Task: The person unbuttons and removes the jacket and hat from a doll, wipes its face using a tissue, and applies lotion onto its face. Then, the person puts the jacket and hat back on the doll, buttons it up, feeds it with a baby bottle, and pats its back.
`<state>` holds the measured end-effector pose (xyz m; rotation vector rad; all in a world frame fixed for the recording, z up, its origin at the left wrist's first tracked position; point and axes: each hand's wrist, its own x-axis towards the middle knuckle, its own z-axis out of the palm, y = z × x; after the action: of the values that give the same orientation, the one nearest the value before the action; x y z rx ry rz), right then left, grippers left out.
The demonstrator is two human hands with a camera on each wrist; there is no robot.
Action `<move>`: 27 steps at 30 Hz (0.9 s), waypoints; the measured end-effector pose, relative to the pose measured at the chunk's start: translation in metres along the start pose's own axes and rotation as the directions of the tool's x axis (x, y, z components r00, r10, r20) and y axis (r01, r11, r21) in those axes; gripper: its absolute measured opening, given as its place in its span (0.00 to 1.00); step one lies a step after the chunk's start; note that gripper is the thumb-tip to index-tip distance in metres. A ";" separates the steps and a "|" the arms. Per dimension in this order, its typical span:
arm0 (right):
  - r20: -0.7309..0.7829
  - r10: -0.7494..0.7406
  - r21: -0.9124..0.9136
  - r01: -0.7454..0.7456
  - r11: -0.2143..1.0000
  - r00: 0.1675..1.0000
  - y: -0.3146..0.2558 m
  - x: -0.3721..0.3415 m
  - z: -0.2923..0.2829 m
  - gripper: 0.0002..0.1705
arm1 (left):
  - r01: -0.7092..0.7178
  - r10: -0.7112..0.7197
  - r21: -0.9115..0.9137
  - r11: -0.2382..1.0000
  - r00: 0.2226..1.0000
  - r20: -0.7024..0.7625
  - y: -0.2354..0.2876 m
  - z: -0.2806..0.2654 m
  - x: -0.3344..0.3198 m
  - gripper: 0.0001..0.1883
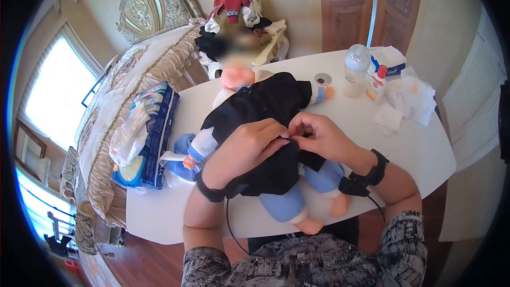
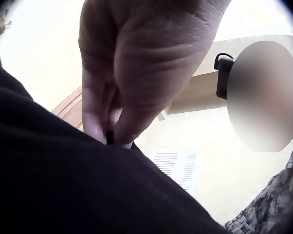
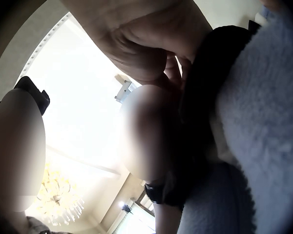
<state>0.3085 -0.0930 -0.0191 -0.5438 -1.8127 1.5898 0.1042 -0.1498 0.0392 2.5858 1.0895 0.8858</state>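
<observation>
A baby doll (image 1: 311, 227) lies on its back on the white table (image 1: 404, 154), dressed in a blue and white fleece outfit (image 1: 281, 204). Over that sits a black garment (image 1: 249, 106) with its sleeves spread on both sides. My left hand (image 1: 252, 141) pinches the garment's front edge between thumb and fingers. Beside it, my right hand (image 1: 325, 137) pinches the same edge, the fingertips of both hands nearly meeting. The left wrist view shows the left fingertips (image 2: 124, 136) gripping dark cloth. Whatever small fastening may lie between the fingers is hidden.
A blue tissue pack (image 1: 159, 138) lies at the table's left. Toward the back right stand a baby bottle (image 1: 356, 72) and a red-capped bottle (image 1: 376, 82), near crumpled white tissues (image 1: 411, 98). Behind the table are a bed (image 1: 138, 69) and a chair heaped with clothes (image 1: 234, 8).
</observation>
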 end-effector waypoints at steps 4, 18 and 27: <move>-0.122 -0.055 -0.020 0.053 0.998 0.991 0.002 0.000 0.006 0.07 | 0.031 -0.035 -0.030 0.999 0.993 -0.110 -0.001 0.007 0.003 0.06; -0.231 -0.051 0.062 0.067 0.996 0.972 0.005 0.002 0.010 0.04 | 0.244 -0.243 -0.027 0.969 0.939 -0.242 -0.005 0.028 0.001 0.07; -0.229 0.000 0.054 0.013 0.998 0.973 0.002 0.000 0.012 0.03 | 0.263 -0.273 -0.075 0.962 0.945 -0.179 -0.006 0.022 0.001 0.08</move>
<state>0.2996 -0.1005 -0.0218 -0.6655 -1.5928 1.5012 0.1145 -0.1444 0.0196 2.2753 1.4098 1.0877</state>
